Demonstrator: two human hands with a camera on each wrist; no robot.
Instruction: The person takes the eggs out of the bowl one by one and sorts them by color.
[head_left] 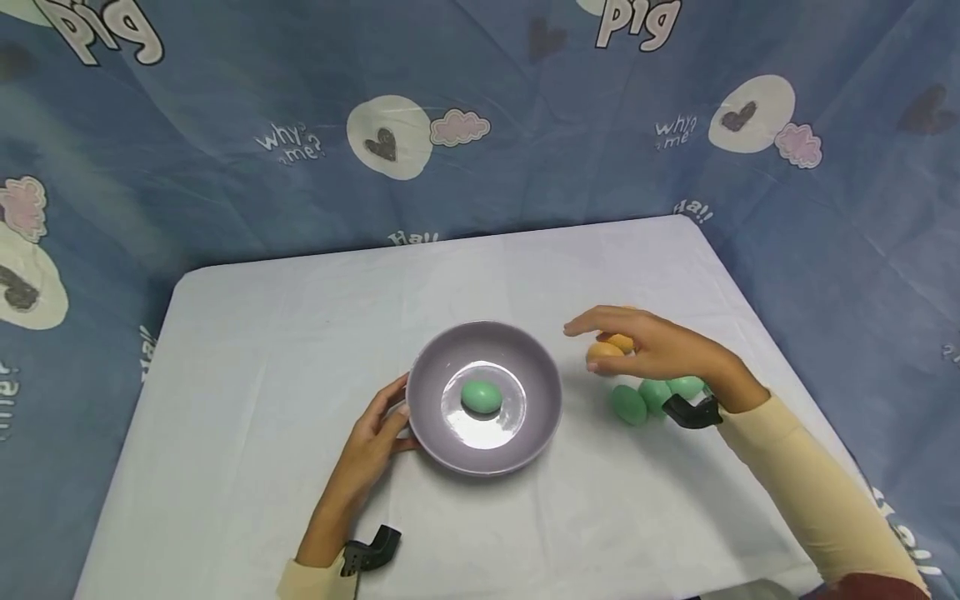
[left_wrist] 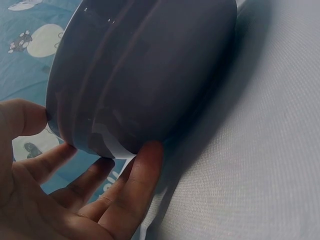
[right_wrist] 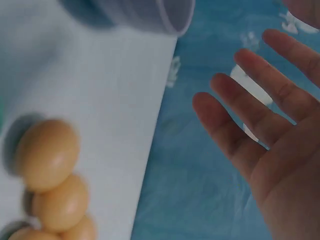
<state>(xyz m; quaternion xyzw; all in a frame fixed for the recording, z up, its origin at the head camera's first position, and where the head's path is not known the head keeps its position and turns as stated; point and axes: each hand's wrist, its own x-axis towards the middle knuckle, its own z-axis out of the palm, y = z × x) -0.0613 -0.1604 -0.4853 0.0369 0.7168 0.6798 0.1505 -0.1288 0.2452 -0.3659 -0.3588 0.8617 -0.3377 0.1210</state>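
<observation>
A purple-grey bowl (head_left: 435, 429) stands on the white-covered table with one green egg (head_left: 482, 397) in its bottom. My left hand (head_left: 372, 433) holds the bowl's left side, its fingertips curved against the outer wall (left_wrist: 145, 75) and the thumb close by the rim. To the right of the bowl, my right hand (head_left: 648, 348) hovers over several orange eggs (head_left: 604, 352), fingers extended and nothing in the palm (right_wrist: 290, 180). The right wrist view shows these orange eggs (right_wrist: 50, 155) in a cluster beside the hand. Part of that cluster is hidden under the hand in the head view.
Green eggs (head_left: 628, 404) lie just in front of the orange ones, partly behind the right wrist's black strap (head_left: 692, 412). White cloth (head_left: 285, 358) covers the table, whose far edge meets a blue printed curtain (head_left: 525, 158).
</observation>
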